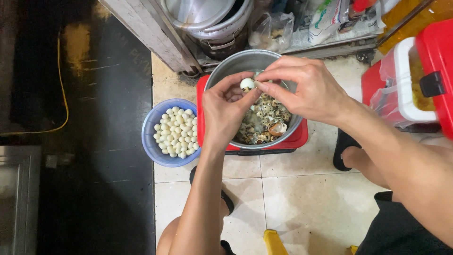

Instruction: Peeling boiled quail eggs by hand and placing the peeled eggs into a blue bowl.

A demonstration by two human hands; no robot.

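We held a small quail egg (247, 84) over a metal pot (236, 63) at the upper centre of the frame. Our left hand (226, 109) pinched the egg between thumb and fingertips, the fingers curled closed around it. Our right hand (309, 89) reached in from the right, thumb and forefinger nipped together at the egg's side, the other fingers loosely bent; whether they gripped a flake of shell we could not tell. Inside the pot lay speckled eggs and broken shells (264, 120). The pot stood on a red stool (298, 138). Just left of it, a blue bowl (150, 146) held a heap of peeled white eggs (176, 132). A red and white cooler box (415, 75) stood at the right edge, on the pale tiled floor (306, 198).
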